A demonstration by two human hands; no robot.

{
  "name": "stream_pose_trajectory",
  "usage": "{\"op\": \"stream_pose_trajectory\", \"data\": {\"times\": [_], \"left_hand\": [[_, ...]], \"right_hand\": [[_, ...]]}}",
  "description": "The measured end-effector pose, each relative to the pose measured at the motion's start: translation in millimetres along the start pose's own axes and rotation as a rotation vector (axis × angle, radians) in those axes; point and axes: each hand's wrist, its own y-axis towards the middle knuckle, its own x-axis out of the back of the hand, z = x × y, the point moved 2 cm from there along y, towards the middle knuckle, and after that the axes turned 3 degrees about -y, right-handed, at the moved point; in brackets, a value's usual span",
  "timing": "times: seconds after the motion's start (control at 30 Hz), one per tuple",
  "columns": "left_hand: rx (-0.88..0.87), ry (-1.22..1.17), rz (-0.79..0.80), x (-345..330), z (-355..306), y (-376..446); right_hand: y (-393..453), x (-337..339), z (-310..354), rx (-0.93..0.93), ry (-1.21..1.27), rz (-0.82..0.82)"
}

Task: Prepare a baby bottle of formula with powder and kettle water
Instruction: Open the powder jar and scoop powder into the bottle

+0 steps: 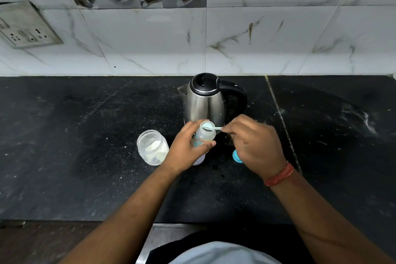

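Nearest the viewer, two bare forearms reach in from six o'clock over the black counter (pixel 85 135). The right hand (pixel 256 146), with a red thread band (pixel 278 174) at the wrist, pinches the handle of a small pale-blue scoop (pixel 211 127); the left hand (pixel 188 148) has fingers and thumb curled round the baby bottle (pixel 203 137), holding it at mid-body. The relation that matters: the scoop's long axis runs roughly three to nine o'clock, its bowl lying over the bottle's open mouth, which sits at about nine o'clock from the pinching fingertips and just beside them. The bottle leans a little, neck toward twelve o'clock. Whether powder is in the scoop or bottle cannot be told. Judging from this, the powder-dosing step is in hand, and the scoop wants tipping squarely over the narrow mouth to avoid spills. A blue cap (pixel 235 155) peeks out at six o'clock under the right hand. At nine o'clock of the bottle an open clear jar (pixel 152 148) holds white powder, low in its base. Farther back, at twelve o'clock, stands a steel kettle (pixel 205 103), lid down, spout to nine, handle to three. Beyond it rises the marbled tile wall (pixel 257 38) with a socket plate (pixel 25 25).
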Motion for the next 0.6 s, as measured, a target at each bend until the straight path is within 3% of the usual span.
{"op": "stream_pose_trajectory", "data": {"times": [0.17,0.4,0.6], "left_hand": [[0.047,-0.021,0.011,-11,5,0],[0.109,0.013,0.074,-37,10,0],[0.177,0.051,0.12,-60,24,2]], "right_hand": [[-5,10,-12,-0.275,0.221,-0.106],[-30,8,-38,-0.82,0.599,-0.148],[-52,7,-55,-0.978,0.691,-0.227]]}}
